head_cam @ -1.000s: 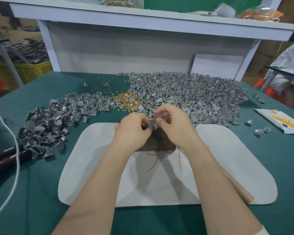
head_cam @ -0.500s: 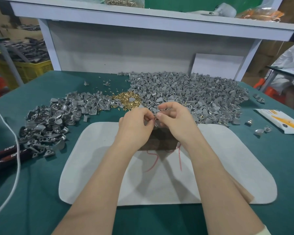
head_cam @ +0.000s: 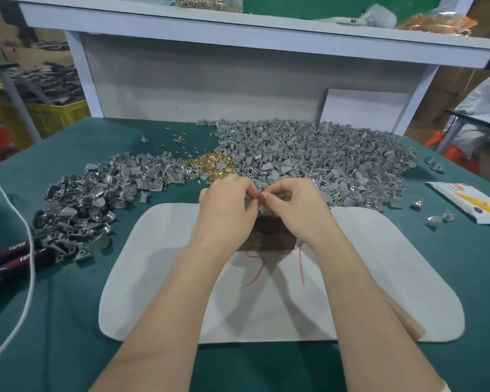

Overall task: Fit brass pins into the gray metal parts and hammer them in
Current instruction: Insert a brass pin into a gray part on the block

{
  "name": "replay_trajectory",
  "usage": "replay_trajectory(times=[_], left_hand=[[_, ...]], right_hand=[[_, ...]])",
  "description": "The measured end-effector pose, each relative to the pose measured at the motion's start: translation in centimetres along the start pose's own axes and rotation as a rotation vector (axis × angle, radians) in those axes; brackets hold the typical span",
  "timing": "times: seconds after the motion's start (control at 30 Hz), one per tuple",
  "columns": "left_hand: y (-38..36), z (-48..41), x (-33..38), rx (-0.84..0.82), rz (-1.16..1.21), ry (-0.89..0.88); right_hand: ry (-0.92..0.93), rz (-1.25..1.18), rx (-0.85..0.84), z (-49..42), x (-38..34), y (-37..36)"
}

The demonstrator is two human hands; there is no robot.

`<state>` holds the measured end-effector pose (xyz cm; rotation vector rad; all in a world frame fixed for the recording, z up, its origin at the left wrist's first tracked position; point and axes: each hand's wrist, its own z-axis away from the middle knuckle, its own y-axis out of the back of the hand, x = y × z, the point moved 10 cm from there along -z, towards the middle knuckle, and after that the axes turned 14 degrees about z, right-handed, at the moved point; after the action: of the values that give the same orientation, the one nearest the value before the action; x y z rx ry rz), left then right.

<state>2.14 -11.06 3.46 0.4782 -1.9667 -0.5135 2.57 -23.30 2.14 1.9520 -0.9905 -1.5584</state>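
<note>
Head view, hands: we see the left hand [head_cam: 224, 213] and the right hand [head_cam: 297, 210] meeting fingertip to fingertip, fingers curled, above the far edge of a white mat [head_cam: 379, 278].
Head view, grip: both hands pinch one small gray metal part [head_cam: 261, 208] between them; it is too small for us to tell whether a pin sits in it.
Under the hands: a dark brown block [head_cam: 269, 233] lies on the mat.
Brass pins [head_cam: 212, 166]: a loose pile on the green table [head_cam: 68, 349], just beyond the hands.
Gray parts: we see a large heap [head_cam: 323, 159] right of the pins and a smaller heap [head_cam: 96, 199] left of them.
Left edge: black-handled pliers [head_cam: 9, 258] and a white cord [head_cam: 20, 278] lie on the table.
</note>
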Motion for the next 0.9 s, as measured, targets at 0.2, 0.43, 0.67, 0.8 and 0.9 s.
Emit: replay_trajectory(times=[0.2, 0.43, 0.67, 0.8, 0.9], left_hand=[[-0.1, 0.3, -3.1, -0.114, 0.113, 0.221], [-0.7, 0.5, -3.4, -0.144, 0.021, 0.257], [-0.7, 0.3, -3.3, -0.108, 0.009, 0.238], [-0.7, 0.3, -3.4, -0.109, 0.009, 0.238], [-0.7, 0.3, -3.5, -0.108, -0.003, 0.238]], right_hand=[[0.069, 0.152, 0.045, 0.0, -0.4, 0.0], [0.195, 0.395, -0.026, 0.4, -1.6, -1.2], [0.214, 0.445, -0.016, 0.3, -2.1, -1.6], [0.222, 0.473, -0.013, 0.3, -2.2, -1.8], [0.233, 0.485, -0.019, 0.4, -2.2, -1.8]])
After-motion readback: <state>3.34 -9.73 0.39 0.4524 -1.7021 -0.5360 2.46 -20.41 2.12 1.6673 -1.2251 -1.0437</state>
